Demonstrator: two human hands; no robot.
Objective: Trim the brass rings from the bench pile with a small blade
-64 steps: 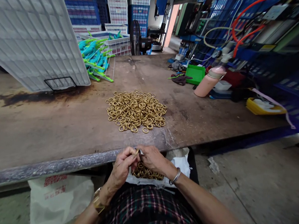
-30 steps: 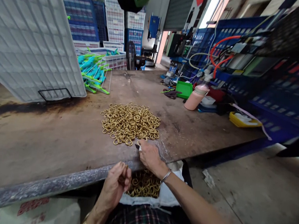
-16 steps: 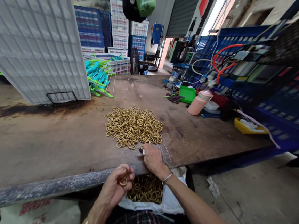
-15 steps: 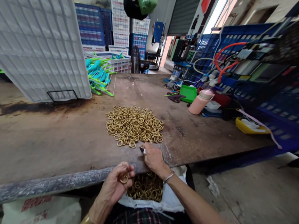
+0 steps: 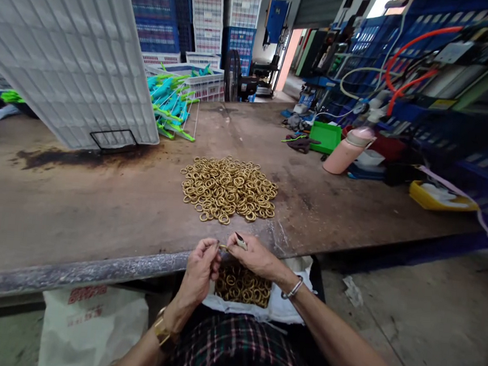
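My left hand (image 5: 201, 270), with a gold-coloured watch at the wrist, is closed at the table's front edge and pinches a brass-coloured ring (image 5: 222, 247). My right hand (image 5: 258, 258) meets it from the other side, fingers closed, with its fingertips at the same ring. A small tool with a dark tip and pale body (image 5: 241, 241) sticks up from the right fingers; the rest of it is hidden. Just beyond the hands lies a heap of brass-coloured rings (image 5: 230, 188). Below them, a white sack (image 5: 287, 306) in my lap holds many more rings.
A grey ribbed plastic panel (image 5: 88, 55) stands on the table (image 5: 96, 210) at left, beside turquoise and green plastic pieces (image 5: 171, 105). To the right are a pink bottle (image 5: 344, 153), a green tray (image 5: 325, 136) and a yellow dish (image 5: 441, 197). Stacked crates (image 5: 152, 12) stand behind.
My right hand has drawn back from the heap's near edge to my left hand. My left hand has risen with a ring, and both now meet at it. The camera view has shifted.
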